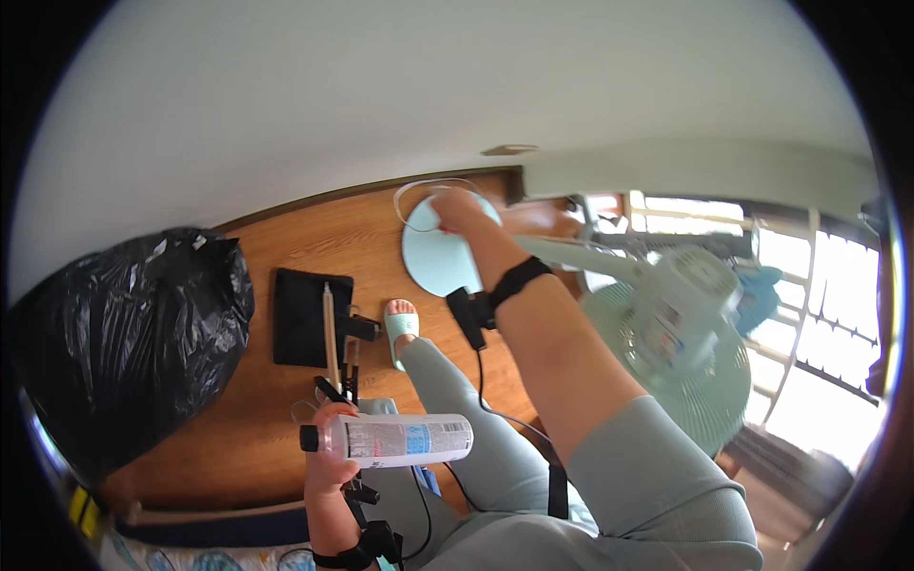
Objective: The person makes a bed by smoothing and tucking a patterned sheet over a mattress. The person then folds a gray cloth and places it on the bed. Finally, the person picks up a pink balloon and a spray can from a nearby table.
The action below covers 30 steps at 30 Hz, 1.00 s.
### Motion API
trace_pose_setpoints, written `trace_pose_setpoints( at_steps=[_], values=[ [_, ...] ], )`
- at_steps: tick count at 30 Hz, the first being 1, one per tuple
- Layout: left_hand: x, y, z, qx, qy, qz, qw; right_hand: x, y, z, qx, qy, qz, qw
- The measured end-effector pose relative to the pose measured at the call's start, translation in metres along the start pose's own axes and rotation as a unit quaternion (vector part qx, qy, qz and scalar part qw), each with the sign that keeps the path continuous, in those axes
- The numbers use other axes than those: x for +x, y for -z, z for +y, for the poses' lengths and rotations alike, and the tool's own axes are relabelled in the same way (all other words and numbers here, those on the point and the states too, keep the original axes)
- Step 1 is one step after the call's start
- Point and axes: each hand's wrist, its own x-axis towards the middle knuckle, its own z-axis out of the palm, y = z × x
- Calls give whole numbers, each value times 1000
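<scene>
My left hand (332,453) grips a plastic bottle (408,440) with a black cap and a printed white label. The bottle lies sideways in front of my lap, its cap pointing left. My right hand (457,209) reaches far forward, blurred, above the round pale-mint base (435,253) of a standing fan. A thin white cord (401,198) loops out from this hand, and the fingers look closed on it. The fan's head (675,307) and its round guard (700,400) are to the right of my right forearm.
A full black plastic bag (143,342) stands at left on the wood floor (314,246). Between it and my slippered foot (401,325) lies a flat black panel (296,321) with a pale rod (329,328) across it. Beyond is a wall (400,86); barred windows (785,285) are at right.
</scene>
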Motion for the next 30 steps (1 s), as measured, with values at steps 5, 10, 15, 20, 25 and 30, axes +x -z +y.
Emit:
trace_pose_setpoints(
  at_steps=[5,10,15,20,25,30],
  values=[
    [-21,-24,41,-22,-20,-89,996,-118,112,-78,142,-29,12,989],
    [-43,-63,94,40,-61,-193,978,-306,224,-76,230,-24,-18,973],
    [-62,-104,133,56,-67,-222,971,-489,275,0,376,-65,78,921],
    [-79,-131,139,51,-89,-205,973,-559,292,164,513,-160,312,784],
    [-96,-150,123,41,-107,-153,982,-535,276,334,572,-255,457,631],
    [-112,-156,99,12,-118,-78,990,-479,198,383,626,-247,303,675]
  ],
)
